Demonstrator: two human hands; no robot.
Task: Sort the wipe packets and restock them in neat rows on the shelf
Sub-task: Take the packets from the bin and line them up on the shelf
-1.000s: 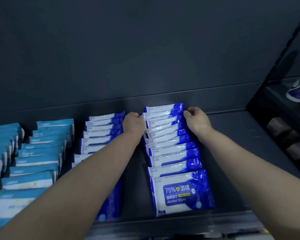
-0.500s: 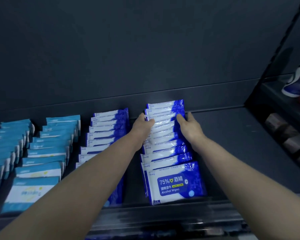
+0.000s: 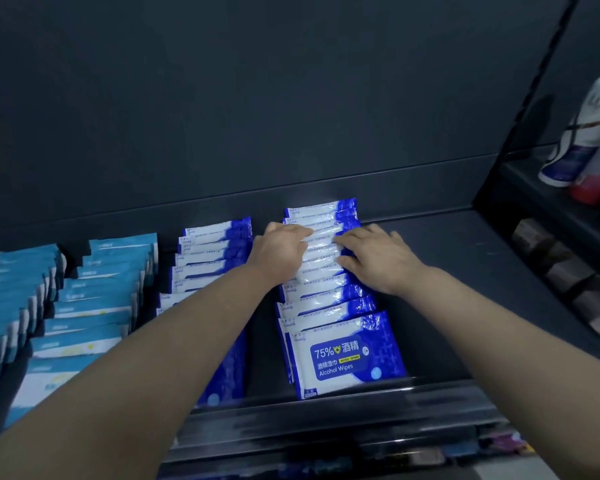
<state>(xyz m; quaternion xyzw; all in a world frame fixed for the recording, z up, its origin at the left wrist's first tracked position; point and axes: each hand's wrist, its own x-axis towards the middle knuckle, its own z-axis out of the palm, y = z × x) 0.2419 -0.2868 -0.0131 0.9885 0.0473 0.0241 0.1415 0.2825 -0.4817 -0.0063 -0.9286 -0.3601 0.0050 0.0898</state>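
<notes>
Left hand point(image 3: 281, 251) and right hand point(image 3: 378, 258) slid inward, flat atop wipes point(image 3: 343, 355); teal packets point(image 3: 94, 296) leftward.

Your left arm point(image 3: 136, 358) hiding the front of the left blue row point(image 3: 219, 244), left hand point(image 3: 281, 251) and right hand point(image 3: 378, 259) covering part of the right blue row point(image 3: 326, 303), teal rows point(image 3: 94, 299) cut off left, bottle point(image 3: 589, 133) blurred, cropped right.

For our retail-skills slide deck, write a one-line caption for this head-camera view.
A person's left hand and right hand rest on the rightmost row of alcohol wipe packets on a dark shelf.
</notes>
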